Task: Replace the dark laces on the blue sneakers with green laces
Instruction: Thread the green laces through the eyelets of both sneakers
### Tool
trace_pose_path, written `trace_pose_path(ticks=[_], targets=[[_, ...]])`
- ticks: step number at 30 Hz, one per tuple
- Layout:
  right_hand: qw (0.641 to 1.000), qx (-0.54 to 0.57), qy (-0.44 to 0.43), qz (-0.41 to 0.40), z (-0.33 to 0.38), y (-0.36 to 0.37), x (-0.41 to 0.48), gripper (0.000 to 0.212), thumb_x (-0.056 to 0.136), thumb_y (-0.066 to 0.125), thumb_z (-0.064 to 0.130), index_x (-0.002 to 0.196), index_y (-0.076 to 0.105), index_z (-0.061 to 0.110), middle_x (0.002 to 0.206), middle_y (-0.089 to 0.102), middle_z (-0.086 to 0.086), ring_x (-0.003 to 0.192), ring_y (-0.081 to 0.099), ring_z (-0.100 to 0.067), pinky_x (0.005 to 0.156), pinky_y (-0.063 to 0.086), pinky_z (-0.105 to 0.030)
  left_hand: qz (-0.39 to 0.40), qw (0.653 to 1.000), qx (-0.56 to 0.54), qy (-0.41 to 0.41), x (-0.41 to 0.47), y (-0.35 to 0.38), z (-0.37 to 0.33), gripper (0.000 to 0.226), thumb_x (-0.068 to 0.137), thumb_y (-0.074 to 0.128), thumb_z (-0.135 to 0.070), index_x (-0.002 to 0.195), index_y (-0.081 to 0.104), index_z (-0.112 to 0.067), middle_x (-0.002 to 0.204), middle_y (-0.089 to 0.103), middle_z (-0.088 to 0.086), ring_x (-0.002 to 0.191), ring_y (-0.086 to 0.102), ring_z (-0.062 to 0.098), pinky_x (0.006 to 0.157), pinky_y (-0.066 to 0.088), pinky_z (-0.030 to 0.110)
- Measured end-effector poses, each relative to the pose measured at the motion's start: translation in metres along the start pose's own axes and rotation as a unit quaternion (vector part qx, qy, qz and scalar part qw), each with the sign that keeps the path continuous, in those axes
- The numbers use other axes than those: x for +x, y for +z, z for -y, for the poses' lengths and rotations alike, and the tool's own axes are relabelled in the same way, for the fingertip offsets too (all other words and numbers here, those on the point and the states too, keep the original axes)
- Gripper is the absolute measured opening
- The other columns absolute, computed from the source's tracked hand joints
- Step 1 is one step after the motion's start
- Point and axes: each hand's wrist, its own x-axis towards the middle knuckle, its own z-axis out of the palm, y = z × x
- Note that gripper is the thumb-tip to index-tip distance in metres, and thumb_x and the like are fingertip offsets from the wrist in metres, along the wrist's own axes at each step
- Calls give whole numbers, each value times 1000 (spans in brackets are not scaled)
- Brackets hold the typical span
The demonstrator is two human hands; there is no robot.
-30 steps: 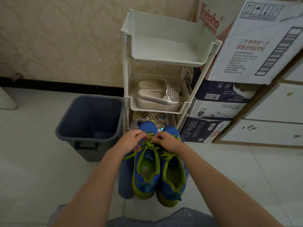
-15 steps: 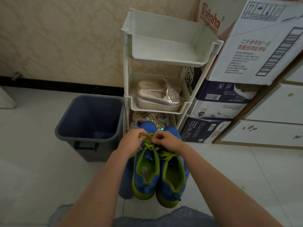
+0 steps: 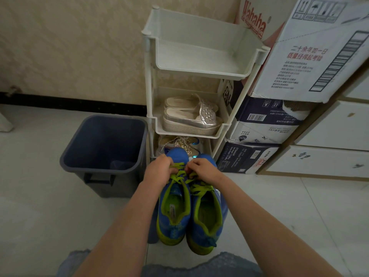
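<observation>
Pale tiled floor [image 3: 40, 206], beige patterned wall [image 3: 69, 47] with a dark skirting strip along the bottom

Stack of boxes [image 3: 311, 56] at far right against the wall, white drawers [image 3: 329, 126] just beside them, nearer the viewer

White three-tier rack [image 3: 201, 73] between boxes and bin, touching neither as far as I can tell. Top tier holds nothing, middle tier has silver slip-ons [image 3: 191, 118] lying side by side, toes pointing right. Bottom tier has glittery shoes [image 3: 179, 143], mostly hidden

Dark grey bin [image 3: 95, 184] on the floor just left of the rack, open top, something pale at the bottom, can't tell what

Blue sneakers [image 3: 175, 226] with lime soles and lining sit side by side in front of the person, touching, toes towards the rack, heels towards the person. Can't tell what they rest on. Something dark shows beside the left one

Green laces [image 3: 179, 176] are in both sneakers, crossing the eyelets. No dark lace visible on either

Left hand [image 3: 159, 170] is at the toe end of the left sneaker's lacing, fingers curled, pinching green lace

Right hand [image 3: 203, 169] is opposite it, just apart, fingers curled, pinching the other run of the same lace, wrist over the right sneaker's toe
</observation>
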Motion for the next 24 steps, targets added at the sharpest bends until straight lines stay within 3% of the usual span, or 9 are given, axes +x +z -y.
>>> trace_pose_path(ticks=[4, 6, 8, 10, 13, 17, 20, 24], targets=[[1000, -25, -13, -6, -3, 1, 0, 24, 100, 46, 19, 86, 62, 8, 78, 60, 3, 67, 56, -7, 59, 43, -9, -2, 990, -119, -78, 2, 8, 6, 23, 97, 50, -23, 96, 57, -2, 93, 58, 14, 87, 59, 29, 73, 42, 36], [1000, -22, -17, -2, -2, 1, -1, 23, 100, 46, 19, 87, 62, 8, 78, 60, 4, 68, 56, -6, 62, 44, -10, 27, 953, -263, -146, 5, 10, 8, 20, 100, 43, -20, 93, 51, -3, 75, 54, 10, 67, 55, 23, 61, 40, 32], [999, -27, -27, 3, -3, 1, -1, 20, 99, 48, 19, 88, 63, 9, 80, 60, 4, 71, 56, -6, 72, 48, -19, 52, 910, -358, -203, 7, 11, 8, 21, 101, 40, -20, 97, 51, -2, 67, 49, 6, 57, 47, 16, 54, 38, 27], [999, -26, -35, 8, -2, 1, -1, 17, 98, 51, 19, 89, 63, 10, 82, 62, 2, 74, 56, -8, 79, 49, -28, 59, 911, -357, -196, 7, 11, 7, 20, 102, 40, -19, 97, 49, -2, 68, 47, 5, 56, 45, 14, 51, 37, 24], [999, -23, -39, 6, 0, 2, 0, 12, 96, 55, 18, 91, 64, 10, 87, 63, -3, 76, 57, -11, 83, 50, -33, 49, 950, -291, -105, 4, 10, 12, 20, 100, 44, -23, 91, 48, -6, 68, 47, 3, 56, 46, 12, 52, 35, 25], [999, -32, -33, -11, 2, 6, 2, 17, 96, 54, 17, 99, 64, 3, 83, 60, -1, 75, 58, -16, 79, 52, -34, 51, 947, -316, -40, -2, 7, 17, 15, 88, 66, -22, 77, 57, -16, 65, 55, -3, 57, 50, 6, 51, 36, 16], [998, -54, -30, -16, 4, 8, 3, 13, 96, 54, 17, 96, 62, 7, 87, 61, -3, 71, 57, -16, 75, 52, -33, 31, 945, -319, -59, 0, 12, 17, 21, 91, 62, -20, 72, 54, -17, 62, 51, -1, 54, 46, 8, 48, 36, 16], [996, -65, -47, -28, 1, 8, 4, 13, 96, 51, 10, 99, 64, 11, 94, 64, -4, 79, 59, -17, 80, 53, -34, 42, 905, -402, -135, 5, 19, 13, 7, 99, 48, -20, 95, 51, -14, 69, 47, -2, 53, 43, 10, 46, 32, 20]])
